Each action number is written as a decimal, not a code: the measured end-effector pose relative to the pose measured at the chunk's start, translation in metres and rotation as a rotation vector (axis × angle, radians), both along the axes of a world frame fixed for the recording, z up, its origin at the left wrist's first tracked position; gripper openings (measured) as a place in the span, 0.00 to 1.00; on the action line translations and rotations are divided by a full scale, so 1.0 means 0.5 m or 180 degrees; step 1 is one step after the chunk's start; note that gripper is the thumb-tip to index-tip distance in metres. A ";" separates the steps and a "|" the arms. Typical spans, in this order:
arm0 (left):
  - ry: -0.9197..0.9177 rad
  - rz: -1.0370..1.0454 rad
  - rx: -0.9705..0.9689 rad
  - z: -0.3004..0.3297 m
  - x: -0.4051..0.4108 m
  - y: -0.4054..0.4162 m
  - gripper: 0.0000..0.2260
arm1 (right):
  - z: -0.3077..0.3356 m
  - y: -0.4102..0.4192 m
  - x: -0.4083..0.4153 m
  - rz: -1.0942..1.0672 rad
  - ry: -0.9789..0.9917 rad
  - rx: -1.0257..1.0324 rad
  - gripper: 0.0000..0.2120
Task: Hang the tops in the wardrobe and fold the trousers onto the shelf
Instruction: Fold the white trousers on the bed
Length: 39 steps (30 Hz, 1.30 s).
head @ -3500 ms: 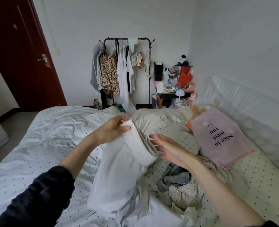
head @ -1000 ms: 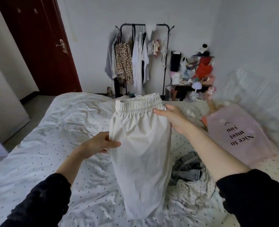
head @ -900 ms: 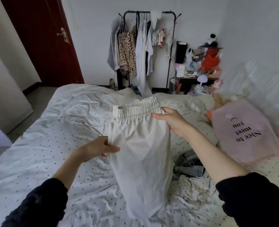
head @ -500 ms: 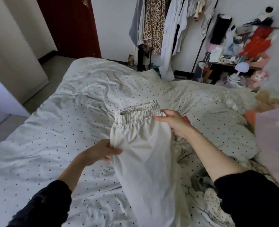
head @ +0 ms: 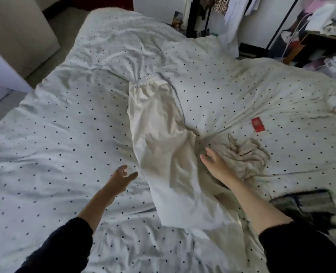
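- On the bed [head: 68,134], a pair of white trousers [head: 163,154] lies stretched flat on the dotted cover, with the elastic waistband [head: 145,82] at the far end and the leg end nearest the person.
- Left hand [head: 118,181]: positioned just left of the trousers, at about mid-leg. Fingers are spread and relaxed. The hand holds nothing. Contact with the fabric cannot be confirmed.
- Right hand [head: 215,164]: positioned at the right edge of the trousers, opposite the left hand. Fingers are extended and loosely spread. The hand holds nothing. Whether the fingertips touch the trousers or the cover cannot be determined.
- The trousers lie between the 2 hands, with neither hand gripping them.
- Both forearms are bare, with dark sleeves [head: 60,245] pushed up toward the elbow.
- Crumpled beige cloth [head: 246,154]: bunched on the cover just right of the right hand.
- Small red item [head: 258,125]: lies flat on the cover, beyond the crumpled cloth and well apart from the trousers.
- Dark folded garment [head: 301,203]: lies at the right edge of the bed, near the right forearm.
- Clothes rack [head: 198,14]: stands beyond the far end of the bed, with garments hanging on it. Only the lower part is in view.
- Cluttered side table [head: 321,42]: stands to the right of the rack. Contents are too blurred to identify.
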<state>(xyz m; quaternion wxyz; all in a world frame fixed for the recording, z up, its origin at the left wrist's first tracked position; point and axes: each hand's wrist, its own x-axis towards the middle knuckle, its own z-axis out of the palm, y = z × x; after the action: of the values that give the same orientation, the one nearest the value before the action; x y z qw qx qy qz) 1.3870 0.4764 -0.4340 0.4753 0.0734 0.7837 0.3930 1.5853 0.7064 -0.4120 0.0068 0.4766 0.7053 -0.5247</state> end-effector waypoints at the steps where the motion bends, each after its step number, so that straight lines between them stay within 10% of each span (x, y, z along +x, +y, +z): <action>1: -0.0075 -0.0048 -0.0076 -0.031 0.028 -0.009 0.29 | -0.032 -0.007 0.031 0.0068 -0.0161 -0.0028 0.27; 8: -0.0913 -0.0040 0.0159 -0.134 0.213 -0.044 0.49 | -0.143 -0.056 0.244 -0.0325 -0.0515 -0.0004 0.26; 15: -0.1327 0.0148 0.0385 -0.205 0.396 -0.064 0.48 | -0.227 -0.102 0.395 -0.0846 -0.0760 -0.0245 0.23; 28: -0.1336 0.0489 0.0248 -0.243 0.597 -0.040 0.24 | -0.278 -0.142 0.449 -0.1305 -0.0455 -0.1264 0.04; 34: -0.0473 0.0399 -0.0157 -0.245 0.637 -0.035 0.24 | -0.268 -0.145 0.477 -0.1594 -0.0306 -0.1461 0.02; 39: 0.1780 -0.0868 -0.0477 -0.217 0.663 -0.074 0.32 | -0.227 -0.126 0.484 -0.1933 0.0064 -0.2189 0.06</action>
<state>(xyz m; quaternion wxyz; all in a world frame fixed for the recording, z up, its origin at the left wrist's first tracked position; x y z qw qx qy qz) 1.7184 0.4394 -0.5423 0.2939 0.2476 0.8937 0.2315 1.8274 0.6433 -0.5254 0.0036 0.6267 0.3186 -0.7112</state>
